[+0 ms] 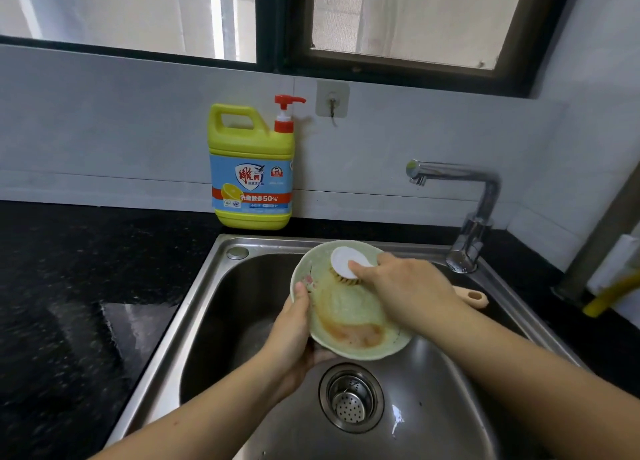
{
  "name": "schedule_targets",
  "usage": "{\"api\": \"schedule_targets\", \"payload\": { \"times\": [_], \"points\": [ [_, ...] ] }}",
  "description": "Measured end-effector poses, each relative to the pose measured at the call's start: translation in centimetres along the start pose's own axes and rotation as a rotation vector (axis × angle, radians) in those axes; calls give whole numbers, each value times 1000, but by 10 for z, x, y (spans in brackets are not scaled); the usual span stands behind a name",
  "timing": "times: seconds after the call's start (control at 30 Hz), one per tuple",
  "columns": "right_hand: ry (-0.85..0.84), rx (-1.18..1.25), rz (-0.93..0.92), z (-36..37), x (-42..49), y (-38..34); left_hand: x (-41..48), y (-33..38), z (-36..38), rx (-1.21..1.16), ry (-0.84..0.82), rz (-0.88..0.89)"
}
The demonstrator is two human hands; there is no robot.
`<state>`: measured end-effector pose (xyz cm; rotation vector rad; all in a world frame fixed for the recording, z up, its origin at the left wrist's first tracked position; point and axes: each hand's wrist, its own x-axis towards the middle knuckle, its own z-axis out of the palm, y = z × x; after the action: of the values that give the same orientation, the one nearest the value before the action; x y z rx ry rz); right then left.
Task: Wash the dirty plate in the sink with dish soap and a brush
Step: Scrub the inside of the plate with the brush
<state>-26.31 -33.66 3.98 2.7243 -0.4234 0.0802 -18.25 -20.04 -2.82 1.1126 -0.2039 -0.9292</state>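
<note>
A pale green plate [349, 316] with orange-brown smears is held tilted over the steel sink [214, 276]. My left hand [294, 331] grips its lower left rim, thumb on the face and fingers underneath. My right hand [401, 290] grips a brush [346, 264] with a white round head and tan bristles. The bristles press on the plate's upper part, and the beige handle end [476, 297] sticks out behind my wrist. A yellow dish soap jug [251, 168] with a red pump stands on the counter behind the sink.
A chrome tap [474, 213] rises at the sink's back right, its spout pointing left with no water running. A strainer drain [350, 397] sits in the basin floor. Black stone counter [76, 286] spreads to the left. A tiled wall and a window lie behind.
</note>
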Motion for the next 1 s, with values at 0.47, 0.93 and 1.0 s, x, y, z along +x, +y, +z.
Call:
{"api": "schedule_targets", "payload": {
  "times": [0.47, 0.93, 1.0],
  "points": [
    [-246, -121, -90, 3, -45, 13, -2, -2, 0, 122, 105, 184],
    [-185, 120, 36, 17, -59, 47, -4, -3, 1, 526, 51, 456],
    [-138, 91, 69, 16, -60, 50, -3, -3, 2, 594, 38, 494]
  ]
}}
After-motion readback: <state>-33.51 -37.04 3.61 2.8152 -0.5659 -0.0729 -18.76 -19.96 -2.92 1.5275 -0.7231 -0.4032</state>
